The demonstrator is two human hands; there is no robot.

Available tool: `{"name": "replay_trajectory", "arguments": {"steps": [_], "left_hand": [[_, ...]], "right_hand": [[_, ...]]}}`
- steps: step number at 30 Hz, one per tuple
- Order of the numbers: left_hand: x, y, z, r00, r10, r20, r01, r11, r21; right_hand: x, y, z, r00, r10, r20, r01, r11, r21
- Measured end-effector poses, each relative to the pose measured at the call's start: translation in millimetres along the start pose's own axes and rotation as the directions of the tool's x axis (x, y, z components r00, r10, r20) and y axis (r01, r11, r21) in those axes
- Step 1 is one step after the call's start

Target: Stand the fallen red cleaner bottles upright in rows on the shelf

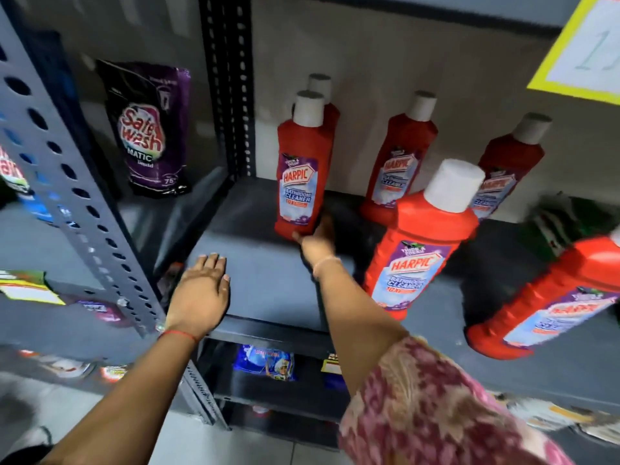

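Right hand [315, 238] gripping base of upright red plastic white-capped cleaner bottle [300, 169] on dark grey metal shelf [268, 280]; left hand [201, 290] flat, unclenched. Grey wall [385, 62] behind.

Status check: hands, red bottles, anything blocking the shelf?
Left hand flat on shelf, empty. Right hand at base of front-left bottle, grip unclear. Six red bottles visible, all upright. No obstruction.

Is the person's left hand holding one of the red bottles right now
No, the left hand lies flat and open on the bare shelf, while the right hand touches the base of a red bottle.
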State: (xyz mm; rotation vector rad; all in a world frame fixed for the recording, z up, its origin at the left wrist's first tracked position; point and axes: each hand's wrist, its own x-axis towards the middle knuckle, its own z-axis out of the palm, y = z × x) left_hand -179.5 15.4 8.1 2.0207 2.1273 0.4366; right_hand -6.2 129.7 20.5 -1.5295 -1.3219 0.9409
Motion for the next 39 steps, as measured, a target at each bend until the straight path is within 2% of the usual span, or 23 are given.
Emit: {"name": "replay_trajectory", "arguments": {"steps": [6, 12, 22, 34, 39], "left_hand": [[0, 0, 1, 1.000, -0.012, 0.005, 0.012, 1.000, -0.001], [0, 1, 0, 1.000, -0.014, 0.021, 0.015, 1.000, -0.011], [-3, 3, -3, 0.998, -0.043, 0.036, 0.045, 0.998, -0.045], [-2, 0, 1, 0.999, -0.033, 0.015, 0.034, 0.999, -0.042], [-3, 2, -4, 0.996, -0.082, 0.021, 0.084, 0.986, -0.147]], "right_hand": [[-2, 3, -2, 0.998, -0.009, 0.062, 0.018, 0.989, -0.147], [-64, 12, -10, 0.985, -0.091, 0.149, 0.097, 0.995, -0.030], [-107, 17, -12, 0.963, -0.063, 0.260, 0.093, 0.990, -0.102], [-111, 14, -13, 0.959, -0.045, 0.279, 0.086, 0.987, -0.136], [-118, 1, -21, 0.949, -0.011, 0.314, 0.057, 0.989, -0.136]]}}
